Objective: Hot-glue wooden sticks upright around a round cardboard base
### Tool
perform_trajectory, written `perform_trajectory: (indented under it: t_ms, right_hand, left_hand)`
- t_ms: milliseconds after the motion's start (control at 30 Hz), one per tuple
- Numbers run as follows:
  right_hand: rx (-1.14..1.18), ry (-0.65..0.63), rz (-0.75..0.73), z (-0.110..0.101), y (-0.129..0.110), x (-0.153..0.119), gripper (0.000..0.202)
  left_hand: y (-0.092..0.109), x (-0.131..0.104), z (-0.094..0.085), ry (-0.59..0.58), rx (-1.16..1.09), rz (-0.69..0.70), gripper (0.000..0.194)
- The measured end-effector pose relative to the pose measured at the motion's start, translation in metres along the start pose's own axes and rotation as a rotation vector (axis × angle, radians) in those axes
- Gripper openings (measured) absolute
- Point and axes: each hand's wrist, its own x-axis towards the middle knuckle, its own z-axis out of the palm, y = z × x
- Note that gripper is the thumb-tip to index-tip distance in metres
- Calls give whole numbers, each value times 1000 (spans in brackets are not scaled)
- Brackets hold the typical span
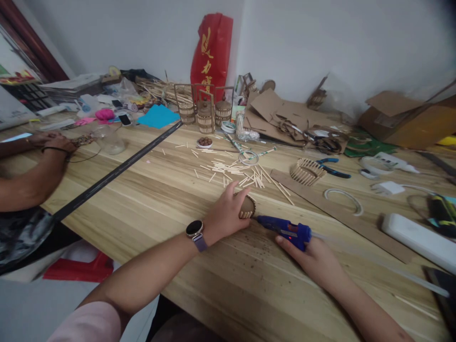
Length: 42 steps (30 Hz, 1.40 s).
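Note:
My left hand (228, 212) grips a small round brown disc (247, 207) edged with short wooden sticks, its fingers curved around the rim. In my right hand (311, 256) is a blue hot glue gun (287, 229) with a small red light lit. Its nozzle points left and meets or nearly meets the stick-lined edge of the disc; I cannot tell if they touch. Past the hands lies a scattered pile of short wooden sticks (231, 168). A ring of upright sticks (308, 172) stands to the right of the pile.
A co-worker's hands (53, 142) are at the left, near a clear jar (110, 140). Finished-looking small wooden buckets (205, 118) stand at the back. Blue-handled pliers (335, 168), a long brown cardboard strip (342, 216) and a white power strip (420, 240) lie at the right.

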Motion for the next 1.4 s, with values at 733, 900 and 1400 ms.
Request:
perform_trajectory:
  t_ms: [733, 900, 1400]
  right_hand:
    - [129, 125, 67, 0, -4, 1, 44]
    - [293, 157, 216, -10, 11, 6, 47]
    - [-187, 212, 349, -78, 61, 10, 39]
  left_hand:
    - [-1, 1, 1, -11, 7, -16, 83]
    - [-2, 0, 1, 0, 8, 0, 83]
    - [2, 1, -2, -21, 36, -22, 80]
